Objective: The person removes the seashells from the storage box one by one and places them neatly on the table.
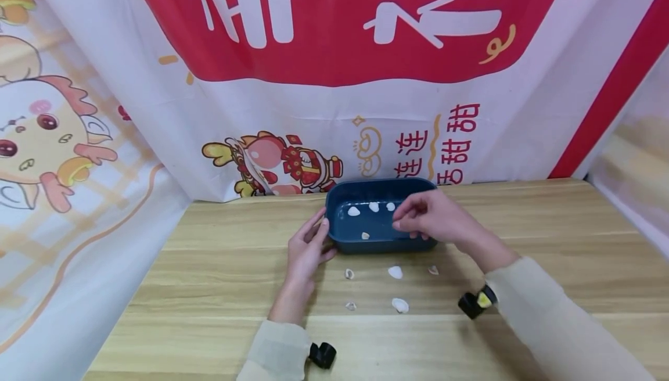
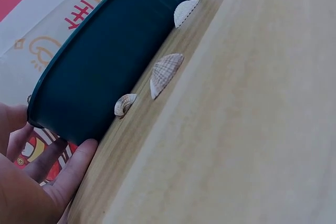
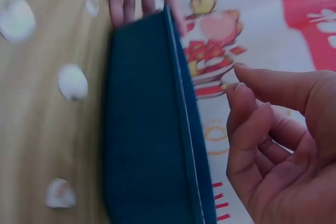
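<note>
A dark teal rectangular bin (image 1: pixel 384 246) stands on the table near the cloth, with several small seashells (image 1: pixel 353 211) on its floor. My left hand (image 1: pixel 305 253) rests against the bin's left end, its fairly straight fingers touching the outer wall. Over the right part of the bin hovers my right hand (image 1: pixel 431 215), fingers bent and the thumb close to the index fingertip. Whether a tiny thing sits between those fingertips (image 3: pixel 239 90) is unclear. In front of the bin lie a white seashell (image 1: pixel 395 272), a larger ribbed seashell (image 2: pixel 167 74) and a small curled seashell (image 2: pixel 125 104).
The wooden table (image 1: pixel 219 288) runs up to a printed cloth backdrop (image 1: pixel 292 102) right behind the bin. Another cloth with cartoon figures (image 1: pixel 57 125) hangs at the left. More small shells (image 1: pixel 433 270) lie between the forearms.
</note>
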{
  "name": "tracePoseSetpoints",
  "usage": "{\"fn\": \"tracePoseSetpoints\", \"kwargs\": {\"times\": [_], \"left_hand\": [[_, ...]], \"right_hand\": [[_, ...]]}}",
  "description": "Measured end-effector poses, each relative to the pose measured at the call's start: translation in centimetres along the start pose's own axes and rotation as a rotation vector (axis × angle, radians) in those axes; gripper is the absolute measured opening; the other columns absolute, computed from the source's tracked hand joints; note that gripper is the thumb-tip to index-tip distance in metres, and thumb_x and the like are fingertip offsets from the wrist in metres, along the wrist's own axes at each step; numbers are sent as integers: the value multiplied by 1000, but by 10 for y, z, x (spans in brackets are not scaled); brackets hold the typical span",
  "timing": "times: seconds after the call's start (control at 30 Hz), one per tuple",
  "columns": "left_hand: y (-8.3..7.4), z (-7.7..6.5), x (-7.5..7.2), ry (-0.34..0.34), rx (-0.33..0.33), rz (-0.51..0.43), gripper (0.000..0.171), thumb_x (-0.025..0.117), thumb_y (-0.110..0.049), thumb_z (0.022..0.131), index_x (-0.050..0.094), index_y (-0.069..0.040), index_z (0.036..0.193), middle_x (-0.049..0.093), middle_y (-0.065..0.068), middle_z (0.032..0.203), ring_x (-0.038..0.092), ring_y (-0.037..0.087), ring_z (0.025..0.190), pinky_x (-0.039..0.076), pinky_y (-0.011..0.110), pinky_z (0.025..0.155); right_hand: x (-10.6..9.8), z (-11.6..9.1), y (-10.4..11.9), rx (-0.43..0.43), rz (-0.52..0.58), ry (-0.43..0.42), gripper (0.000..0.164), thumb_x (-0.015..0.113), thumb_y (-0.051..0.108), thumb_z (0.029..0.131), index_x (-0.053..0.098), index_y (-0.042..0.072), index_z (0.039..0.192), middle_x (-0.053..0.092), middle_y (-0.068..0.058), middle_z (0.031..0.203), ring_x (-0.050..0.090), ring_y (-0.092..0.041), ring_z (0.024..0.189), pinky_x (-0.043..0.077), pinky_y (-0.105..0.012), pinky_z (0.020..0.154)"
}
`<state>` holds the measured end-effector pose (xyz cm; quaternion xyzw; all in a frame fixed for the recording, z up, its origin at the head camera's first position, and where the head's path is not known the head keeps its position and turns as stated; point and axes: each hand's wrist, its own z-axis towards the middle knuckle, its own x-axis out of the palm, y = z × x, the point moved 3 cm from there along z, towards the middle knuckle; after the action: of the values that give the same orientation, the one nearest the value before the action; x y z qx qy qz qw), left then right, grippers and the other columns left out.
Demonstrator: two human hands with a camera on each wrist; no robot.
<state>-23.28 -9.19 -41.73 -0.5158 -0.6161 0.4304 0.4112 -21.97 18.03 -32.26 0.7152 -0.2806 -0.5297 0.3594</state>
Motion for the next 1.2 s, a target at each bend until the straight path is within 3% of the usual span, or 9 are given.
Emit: {"fn": "tracePoseSetpoints", "kwargs": {"times": [0.2, 0.4, 0.53, 0.73, 1.2], "left_hand": [[0, 0, 1, 5, 23, -21, 35, 68, -37, 108, 69, -39, 143, 65, 8, 151, 70, 25, 121, 67, 46, 95], [2, 0, 3, 17, 16, -26, 36, 67, -39, 108, 68, -39, 144, 64, 8, 154, 69, 26, 123, 66, 47, 98], [2, -1, 3, 3, 12, -21, 36, 67, -39, 108, 68, -40, 144, 64, 8, 154, 70, 27, 125, 66, 47, 98], [0, 0, 2, -5, 16, -3, 35, 66, -40, 108, 68, -42, 143, 64, 7, 153, 70, 27, 124, 67, 45, 97], [1, 0, 1, 5, 5, -3, 34, 66, -40, 108, 68, -42, 143, 64, 8, 153, 69, 28, 127, 66, 47, 99]], "right_hand": [[3, 42, -7, 64, -96, 73, 14, 78, 18, 99, 77, 9, 110, 76, -9, 105, 69, -21, 88, 63, -29, 77], [17, 63, -20, 107, -167, 153, 11, 80, 15, 97, 78, 10, 107, 76, -8, 109, 67, -21, 95, 60, -33, 90], [27, 69, -23, 112, -215, 169, 5, 76, 12, 99, 79, 12, 103, 75, -7, 110, 64, -22, 98, 56, -36, 95], [36, 72, -20, 93, -250, 196, 11, 70, 13, 103, 81, 12, 106, 76, -7, 115, 62, -23, 105, 55, -40, 101], [68, 87, 0, 72, -277, 234, 14, 71, 21, 103, 83, 13, 107, 77, -4, 113, 64, -23, 107, 55, -44, 109]]}}
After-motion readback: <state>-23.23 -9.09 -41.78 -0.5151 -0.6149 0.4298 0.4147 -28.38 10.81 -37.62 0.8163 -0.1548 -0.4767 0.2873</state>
